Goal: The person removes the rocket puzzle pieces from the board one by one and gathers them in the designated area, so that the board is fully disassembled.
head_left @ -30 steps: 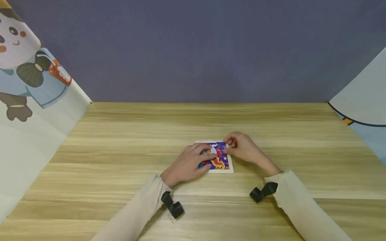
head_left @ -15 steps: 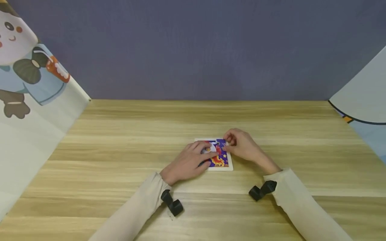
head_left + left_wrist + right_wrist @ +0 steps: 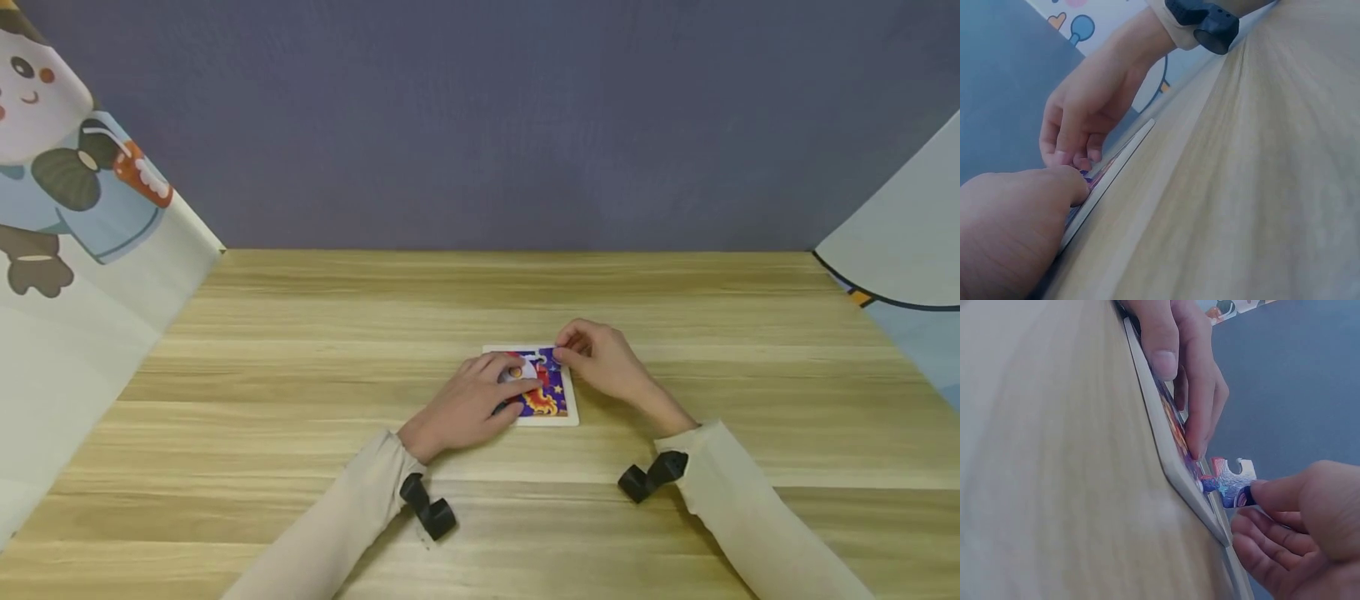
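While two arms, in a beige left sleeve [image 3: 322, 517] and a matching right sleeve [image 3: 750, 508], reached over a pale, streaked wood-grain tabletop [image 3: 375, 317], a black wrist camera [image 3: 431, 510] hung at each cuff. Beyond the cuffs, a flat, white-rimmed jigsaw board [image 3: 573, 408], printed in purple, red and flame yellow, lay well apart from the tabletop's left, right and far edges. A person's left hand [image 3: 465, 408], fingers spread, rested palm down across the board's left part. At the board's far right corner, the right hand [image 3: 611, 367] pinched a small purple-and-white jigsaw piece [image 3: 1235, 490] between thumb and forefinger.

Working that piece well called, in all likelihood, for a light, steady press from the left hand and a straight movement at the join, with no twist to bend a tab. Tilted up from the board, the piece aimed one rounded knob down at the puzzle, a notch opening along another side; whether the knob touched could not be told. Its thumb-covered end left the long axis uncertain.

At the tabletop's far edge rose a dark blue-grey wall [image 3: 480, 125].
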Demonstrator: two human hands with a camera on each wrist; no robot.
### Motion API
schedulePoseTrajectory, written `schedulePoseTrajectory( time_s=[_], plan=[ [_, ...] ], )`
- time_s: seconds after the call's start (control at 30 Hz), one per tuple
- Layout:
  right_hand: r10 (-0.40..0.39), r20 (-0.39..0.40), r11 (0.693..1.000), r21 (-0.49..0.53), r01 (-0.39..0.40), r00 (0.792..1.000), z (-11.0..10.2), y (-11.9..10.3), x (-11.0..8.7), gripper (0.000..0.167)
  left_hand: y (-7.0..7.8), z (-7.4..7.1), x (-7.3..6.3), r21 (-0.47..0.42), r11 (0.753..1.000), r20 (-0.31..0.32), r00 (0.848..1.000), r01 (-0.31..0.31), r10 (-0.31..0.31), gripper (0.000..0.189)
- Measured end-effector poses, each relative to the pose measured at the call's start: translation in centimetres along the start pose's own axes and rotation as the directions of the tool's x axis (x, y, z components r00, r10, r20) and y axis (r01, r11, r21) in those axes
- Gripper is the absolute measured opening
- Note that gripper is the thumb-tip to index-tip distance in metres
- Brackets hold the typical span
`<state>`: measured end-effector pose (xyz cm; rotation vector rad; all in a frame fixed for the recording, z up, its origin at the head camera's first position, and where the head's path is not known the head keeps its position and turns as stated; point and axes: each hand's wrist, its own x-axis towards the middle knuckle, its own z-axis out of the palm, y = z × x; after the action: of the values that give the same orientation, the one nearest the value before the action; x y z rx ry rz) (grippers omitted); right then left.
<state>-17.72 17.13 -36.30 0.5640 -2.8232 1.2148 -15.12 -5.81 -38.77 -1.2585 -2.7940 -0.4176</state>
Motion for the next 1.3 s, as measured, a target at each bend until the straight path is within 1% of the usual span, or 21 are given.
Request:
schedulePoseTrajectory(
  time_s=[0.13,0.37,0.5,0.67,0.87,1.03,1.13,1.3],
  plan=[
    [0.022,0.005,0.999,0.041,-0.022,1.0,0.0,0.0,0.0,0.005,0.0,0.1,0.0,-0.004,1.0,-0.01,1.0,-0.004,0.004,0.041],
    [0.072,0.051,0.98,0.18,-0.08,0.996,0.1,0.1,0.0,0.008,0.0,0.0,0.0,-0.013,1.0,-0.009,1.0,-0.001,0.0,0.041],
    [0.086,0.049,0.973,0.209,-0.095,0.995,0.0,0.2,0.2,0.009,0.0,0.0,0.0,-0.027,1.0,-0.007,1.0,0.006,-0.006,0.041],
    [0.093,0.008,0.975,0.204,-0.093,0.996,-0.5,0.6,0.3,0.009,0.0,0.0,0.0,-0.029,1.0,-0.009,1.0,0.009,-0.009,0.042],
    [0.146,-0.017,0.97,0.199,-0.139,0.989,-1.5,1.1,0.3,0.011,0.0,0.0,-0.1,-0.031,1.0,-0.013,1.0,0.004,-0.004,0.041],
    [0.183,-0.041,0.97,0.169,-0.173,0.982,-2.6,1.7,0.1,0.013,-0.1,0.1,-0.1,-0.038,0.999,-0.025,1.0,-0.004,0.003,0.041],
    [0.199,-0.051,0.971,0.147,-0.189,0.979,-3.2,2.1,0.0,0.014,-0.1,0.2,-0.1,-0.043,0.999,-0.027,1.0,-0.007,0.005,0.041],
    [0.202,-0.06,0.972,0.137,-0.192,0.978,-4.2,2.4,-0.1,0.015,-0.1,0.2,-0.1,-0.048,0.999,-0.013,1.0,0.009,-0.01,0.041]
  ],
)
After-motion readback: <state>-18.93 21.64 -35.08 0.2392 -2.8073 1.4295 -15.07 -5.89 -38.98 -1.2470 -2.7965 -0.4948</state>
